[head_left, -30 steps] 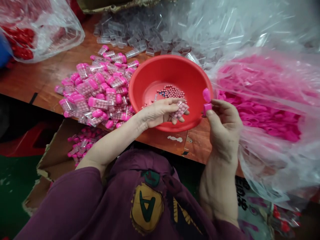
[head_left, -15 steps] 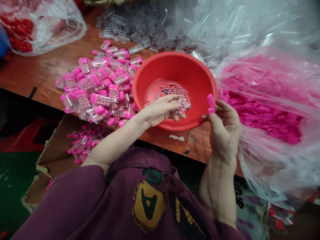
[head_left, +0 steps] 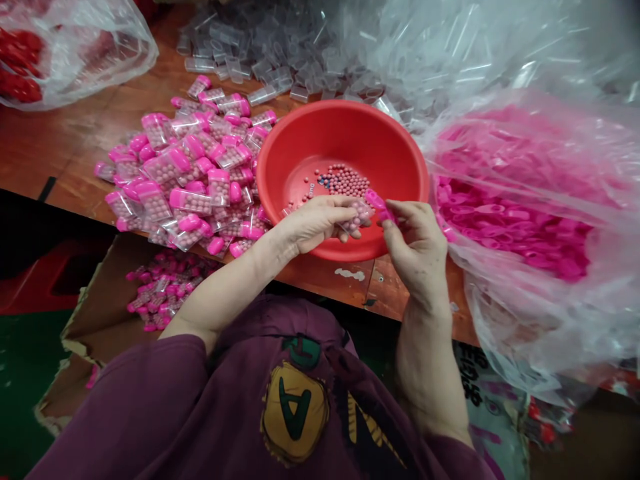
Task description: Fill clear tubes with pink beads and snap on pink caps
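Over the front of a red basin (head_left: 345,120), my left hand (head_left: 327,223) is closed around a small clear bottle (head_left: 361,215) filled with pink beads. My right hand (head_left: 415,243) pinches a bright pink flip-top cap (head_left: 379,203) between thumb and fingers. The cap is at the bottle's right end; whether they touch I cannot tell. Loose pink beads (head_left: 350,181) lie on the basin's floor. To the left of the basin is a heap of bead-filled bottles with pink caps (head_left: 195,170).
An open plastic bag of pink caps (head_left: 520,220) lies right of the basin. Empty clear bottles (head_left: 280,77) are piled behind it. A bag of red pieces (head_left: 23,63) sits at far left. Below the table edge, a cardboard box (head_left: 95,320) holds more capped bottles.
My right hand has moved left from the basin's right rim, bringing the pink cap up to the bottle. My left hand keeps its hold on the bottle, almost still.
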Tool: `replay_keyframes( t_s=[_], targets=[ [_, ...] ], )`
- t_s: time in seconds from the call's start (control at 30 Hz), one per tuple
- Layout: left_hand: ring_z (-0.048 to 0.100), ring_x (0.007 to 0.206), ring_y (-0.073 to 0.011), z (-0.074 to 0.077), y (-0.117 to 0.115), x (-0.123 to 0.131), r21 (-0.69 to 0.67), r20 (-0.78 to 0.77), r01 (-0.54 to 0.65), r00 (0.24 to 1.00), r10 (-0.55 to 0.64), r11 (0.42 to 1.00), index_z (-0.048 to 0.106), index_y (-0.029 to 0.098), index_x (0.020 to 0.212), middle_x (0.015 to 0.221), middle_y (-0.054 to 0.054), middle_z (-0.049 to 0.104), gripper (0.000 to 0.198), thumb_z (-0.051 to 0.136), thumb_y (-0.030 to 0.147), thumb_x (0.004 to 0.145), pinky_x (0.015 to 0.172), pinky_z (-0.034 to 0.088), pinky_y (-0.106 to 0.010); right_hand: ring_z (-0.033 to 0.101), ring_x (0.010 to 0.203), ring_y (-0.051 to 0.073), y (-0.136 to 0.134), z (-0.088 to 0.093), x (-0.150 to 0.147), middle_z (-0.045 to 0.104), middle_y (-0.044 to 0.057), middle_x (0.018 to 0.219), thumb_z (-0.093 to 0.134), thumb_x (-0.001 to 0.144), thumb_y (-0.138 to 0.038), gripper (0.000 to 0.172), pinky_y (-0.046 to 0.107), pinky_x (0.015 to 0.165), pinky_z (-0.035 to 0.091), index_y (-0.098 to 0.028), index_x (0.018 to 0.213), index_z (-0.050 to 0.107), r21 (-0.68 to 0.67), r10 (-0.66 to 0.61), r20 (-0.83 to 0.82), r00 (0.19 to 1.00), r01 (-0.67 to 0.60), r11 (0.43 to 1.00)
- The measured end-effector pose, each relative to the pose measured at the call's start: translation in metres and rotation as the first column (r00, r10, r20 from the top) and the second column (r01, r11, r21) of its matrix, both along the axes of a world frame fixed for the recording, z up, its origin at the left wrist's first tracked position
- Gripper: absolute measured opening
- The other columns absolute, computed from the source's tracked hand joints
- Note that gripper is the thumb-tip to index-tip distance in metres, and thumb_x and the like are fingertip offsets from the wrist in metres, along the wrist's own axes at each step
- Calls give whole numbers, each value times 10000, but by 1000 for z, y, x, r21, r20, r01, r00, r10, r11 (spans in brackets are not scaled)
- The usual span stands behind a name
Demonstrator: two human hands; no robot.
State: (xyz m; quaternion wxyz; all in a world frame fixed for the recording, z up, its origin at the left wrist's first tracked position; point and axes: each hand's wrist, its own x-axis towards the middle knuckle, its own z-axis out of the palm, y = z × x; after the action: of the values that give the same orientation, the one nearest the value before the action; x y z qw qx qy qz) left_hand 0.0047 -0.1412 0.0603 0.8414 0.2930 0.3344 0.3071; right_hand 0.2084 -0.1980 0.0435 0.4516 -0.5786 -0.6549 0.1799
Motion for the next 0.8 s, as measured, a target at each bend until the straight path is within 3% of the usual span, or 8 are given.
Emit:
replay_keyframes(
  t_s=[0.17,0.3,0.43,0.67,0.8],
  targets=[
    [670,680,-85,-1,-1,-3,22,-7,43,999,-42,999,777,104,1009,921,-71,801,62,791,133,955,624,473,-220,746,999,198,5,-4,2,757,62,1153,722,1008,-226,271,377,871,644,-276,1258,814,67,93,25,995,-95,993],
    [670,696,-104,3,-9,-4,62,-38,34,999,-32,998,808,95,945,851,-66,774,198,916,229,847,601,458,-212,744,1112,217,2,-10,-2,748,89,1208,642,1037,-175,302,414,985,649,-242,1305,766,44,170,76,982,-174,984],
    [647,677,-117,-1,-10,-3,46,-113,-6,994,11,999,855,127,984,873,-81,809,258,957,254,784,556,475,-218,720,1187,215,2,-15,-6,740,103,1334,577,1114,-245,300,412,1081,625,-238,1390,694,4,63,53,997,-63,998],
    [671,679,-174,-12,-9,-2,78,-191,-17,981,32,997,884,210,1007,887,-81,832,309,977,299,726,468,468,-226,712,1209,192,3,-17,-12,748,86,1303,564,1149,-266,203,361,1097,599,-207,1253,728,-34,123,-18,992,-124,992],
    [674,702,-169,-15,-7,-3,122,-180,-58,980,80,991,897,214,1043,959,-95,845,331,972,284,729,501,514,-238,710,1151,191,1,-19,-13,743,90,1286,576,1150,-297,219,372,1067,611,-202,1286,720,-13,47,-83,995,-48,999]
  ],
)
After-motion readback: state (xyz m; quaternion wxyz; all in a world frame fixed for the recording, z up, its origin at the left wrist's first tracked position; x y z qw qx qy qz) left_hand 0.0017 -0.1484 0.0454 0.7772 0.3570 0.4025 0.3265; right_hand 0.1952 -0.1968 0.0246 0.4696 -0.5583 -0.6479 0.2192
